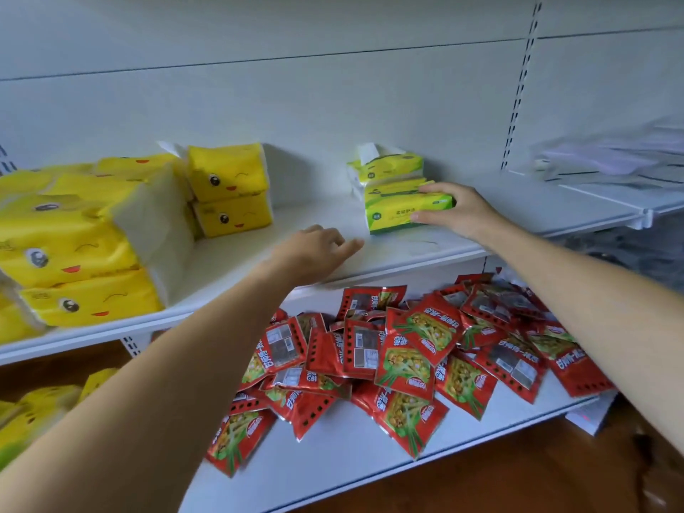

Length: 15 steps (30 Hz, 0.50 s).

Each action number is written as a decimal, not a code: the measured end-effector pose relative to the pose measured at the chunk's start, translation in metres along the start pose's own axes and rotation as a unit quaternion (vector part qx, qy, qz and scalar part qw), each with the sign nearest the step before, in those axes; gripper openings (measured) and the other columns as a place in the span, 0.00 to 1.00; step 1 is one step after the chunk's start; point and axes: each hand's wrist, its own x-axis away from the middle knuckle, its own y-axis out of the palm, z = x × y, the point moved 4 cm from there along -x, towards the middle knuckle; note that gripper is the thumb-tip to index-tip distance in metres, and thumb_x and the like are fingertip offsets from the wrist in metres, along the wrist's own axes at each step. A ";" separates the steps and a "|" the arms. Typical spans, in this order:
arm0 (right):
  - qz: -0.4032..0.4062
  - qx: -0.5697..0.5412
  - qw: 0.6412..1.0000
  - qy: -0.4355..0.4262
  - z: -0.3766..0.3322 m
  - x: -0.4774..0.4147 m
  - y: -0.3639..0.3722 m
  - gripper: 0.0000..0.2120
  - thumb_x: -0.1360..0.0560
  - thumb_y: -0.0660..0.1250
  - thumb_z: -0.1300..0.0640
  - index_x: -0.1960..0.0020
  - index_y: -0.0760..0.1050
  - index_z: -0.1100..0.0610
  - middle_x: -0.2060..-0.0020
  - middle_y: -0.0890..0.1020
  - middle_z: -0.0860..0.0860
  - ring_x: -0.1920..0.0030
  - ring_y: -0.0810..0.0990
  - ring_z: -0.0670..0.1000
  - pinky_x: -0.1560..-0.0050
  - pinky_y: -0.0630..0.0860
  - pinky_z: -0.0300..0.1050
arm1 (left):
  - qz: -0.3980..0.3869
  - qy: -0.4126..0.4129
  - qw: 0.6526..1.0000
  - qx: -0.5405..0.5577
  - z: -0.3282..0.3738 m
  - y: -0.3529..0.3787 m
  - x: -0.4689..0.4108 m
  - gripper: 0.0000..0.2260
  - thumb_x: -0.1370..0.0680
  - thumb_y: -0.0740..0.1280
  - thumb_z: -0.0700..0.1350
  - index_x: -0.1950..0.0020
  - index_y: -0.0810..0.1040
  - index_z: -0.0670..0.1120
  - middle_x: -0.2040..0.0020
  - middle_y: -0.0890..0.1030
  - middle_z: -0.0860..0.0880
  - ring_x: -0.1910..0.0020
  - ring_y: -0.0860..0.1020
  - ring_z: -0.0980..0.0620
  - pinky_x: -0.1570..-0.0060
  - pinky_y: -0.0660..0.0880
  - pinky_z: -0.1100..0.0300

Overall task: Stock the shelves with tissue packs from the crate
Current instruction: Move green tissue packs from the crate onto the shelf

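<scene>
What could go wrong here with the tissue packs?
The right hand grips the green tissue pack by one end only, so it might twist and slip off the shelf onto the red snack packets. Pushed back, it could bump the opened green pack behind it. The stacked yellow tissue packs sit close to the front edge and might topple.

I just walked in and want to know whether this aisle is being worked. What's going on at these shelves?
A person is stocking tissue packs. Their right hand grips a green tissue pack on the upper shelf, in front of other green packs. The left hand rests at the shelf's front edge, holding nothing. Further left sit yellow tissue packs, and red snack packets are heaped on the shelf below.
</scene>
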 end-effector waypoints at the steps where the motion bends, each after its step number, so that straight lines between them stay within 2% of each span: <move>1: 0.000 -0.011 1.000 -0.004 -0.003 -0.005 -0.001 0.28 0.39 0.78 0.49 0.40 0.75 0.48 0.40 0.76 0.50 0.42 0.75 0.49 0.37 0.70 0.42 | 0.003 0.002 1.000 0.000 0.000 -0.002 -0.003 0.26 0.21 0.51 0.62 0.43 0.76 0.44 0.43 0.76 0.43 0.43 0.73 0.44 0.48 0.68 0.55; 3: 0.016 -0.047 0.999 -0.021 -0.013 -0.019 -0.004 0.28 0.36 0.77 0.53 0.38 0.75 0.53 0.46 0.78 0.50 0.48 0.75 0.46 0.47 0.71 0.33 | 0.006 0.008 1.000 -0.014 0.001 -0.006 -0.010 0.25 0.21 0.49 0.62 0.48 0.76 0.45 0.48 0.74 0.44 0.48 0.73 0.45 0.53 0.66 0.56; 5: 0.042 -0.082 0.995 -0.036 -0.028 -0.034 -0.009 0.25 0.33 0.75 0.59 0.37 0.74 0.55 0.50 0.78 0.51 0.52 0.75 0.45 0.56 0.71 0.26 | 0.007 0.015 0.999 -0.045 0.002 -0.007 -0.014 0.25 0.21 0.49 0.63 0.44 0.75 0.47 0.46 0.74 0.46 0.47 0.73 0.46 0.53 0.65 0.57; 8: 0.061 -0.078 0.994 -0.052 -0.048 -0.065 -0.011 0.25 0.33 0.75 0.59 0.37 0.74 0.54 0.51 0.77 0.50 0.53 0.76 0.45 0.59 0.71 0.23 | -0.002 0.017 0.996 -0.087 0.000 -0.011 -0.022 0.26 0.21 0.48 0.64 0.40 0.75 0.49 0.41 0.76 0.46 0.42 0.74 0.45 0.50 0.67 0.56; 10: 0.060 -0.050 0.996 -0.047 -0.052 -0.085 -0.009 0.25 0.33 0.75 0.57 0.38 0.74 0.52 0.50 0.77 0.49 0.51 0.76 0.45 0.57 0.72 0.26 | -0.018 0.012 0.996 -0.092 -0.001 -0.014 -0.026 0.28 0.22 0.46 0.65 0.41 0.76 0.48 0.41 0.78 0.46 0.42 0.74 0.44 0.47 0.68 0.55; 13: 0.058 0.042 0.997 -0.035 -0.041 -0.111 0.000 0.26 0.33 0.75 0.54 0.37 0.73 0.51 0.43 0.77 0.51 0.42 0.76 0.50 0.43 0.71 0.38 | -0.012 0.002 0.997 -0.076 -0.007 -0.015 -0.031 0.31 0.23 0.43 0.66 0.43 0.78 0.48 0.42 0.79 0.46 0.42 0.74 0.44 0.42 0.70 0.53; 15: 0.056 0.092 0.994 -0.031 -0.034 -0.120 0.006 0.25 0.31 0.74 0.54 0.35 0.72 0.51 0.36 0.74 0.52 0.36 0.72 0.52 0.42 0.67 0.37 | -0.001 0.001 0.998 -0.068 -0.011 -0.016 -0.033 0.32 0.23 0.42 0.67 0.44 0.79 0.49 0.42 0.79 0.46 0.42 0.74 0.44 0.42 0.70 0.53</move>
